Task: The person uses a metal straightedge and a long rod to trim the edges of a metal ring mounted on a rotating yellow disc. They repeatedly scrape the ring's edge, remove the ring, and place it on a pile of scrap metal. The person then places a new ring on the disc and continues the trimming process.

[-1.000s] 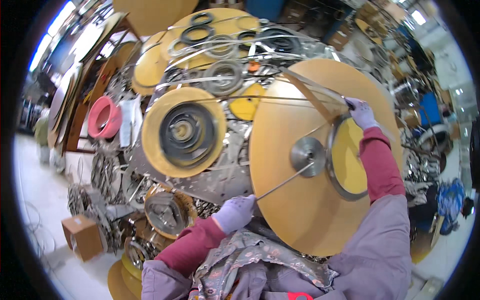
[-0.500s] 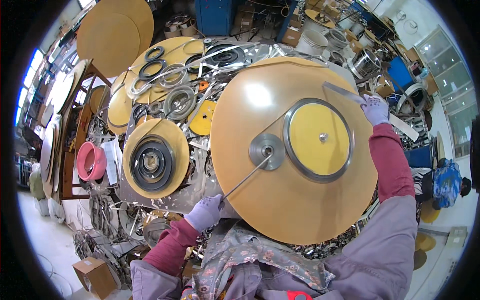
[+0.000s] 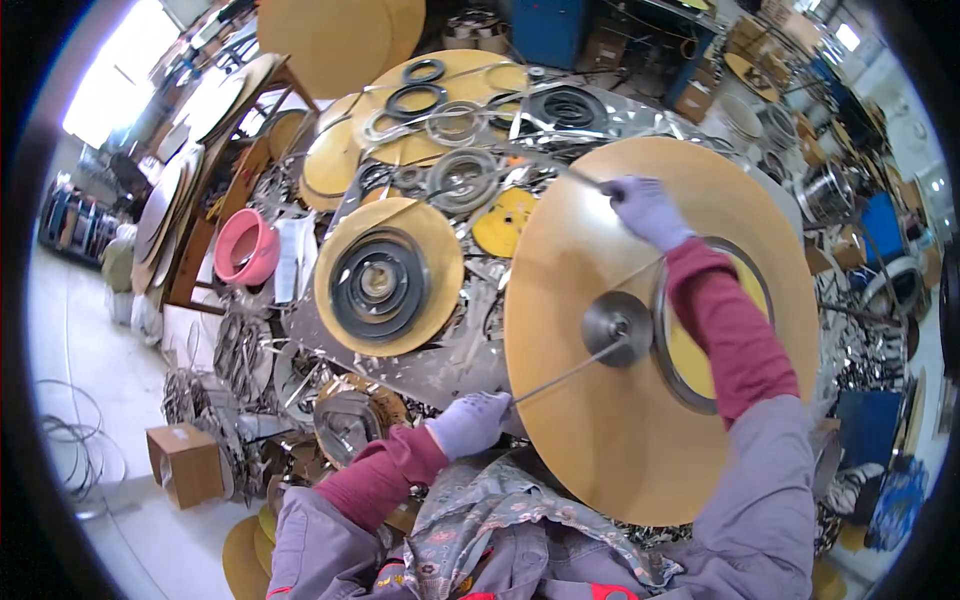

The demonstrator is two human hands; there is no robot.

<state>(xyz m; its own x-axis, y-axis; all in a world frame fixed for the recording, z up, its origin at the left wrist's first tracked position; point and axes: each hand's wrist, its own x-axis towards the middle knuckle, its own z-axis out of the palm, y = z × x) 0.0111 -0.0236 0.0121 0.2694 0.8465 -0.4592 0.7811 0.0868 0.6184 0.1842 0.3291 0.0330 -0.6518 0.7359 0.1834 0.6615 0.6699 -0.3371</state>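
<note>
A large tan disc (image 3: pixel 590 440) lies before me. On it sit a small grey coil of metal strip (image 3: pixel 603 330) and a yellow round plate with a metal rim (image 3: pixel 750 285), partly hidden by my right forearm. My left hand (image 3: pixel 470 424), in a pale glove, is closed on the end of a thin metal strip (image 3: pixel 570 384) that runs up to the small coil. Over the disc's upper left part, my gloved right hand (image 3: pixel 650 213) is closed on a flat metal strip (image 3: pixel 578 177) reaching left past the rim; it is blurred.
To the left stands a smaller tan disc (image 3: pixel 447 290) bearing dark coils (image 3: pixel 380 280). Beyond it lie rings, coils and a yellow plate (image 3: pixel 505 222) among metal scraps. A pink tub (image 3: pixel 246 247), a cardboard box (image 3: pixel 185 464) and tangled strip (image 3: pixel 240 350) are at far left.
My right hand has swung left across the large disc, carrying the flat strip. The view has turned right. My left hand keeps the thin strip near the disc's near-left rim.
</note>
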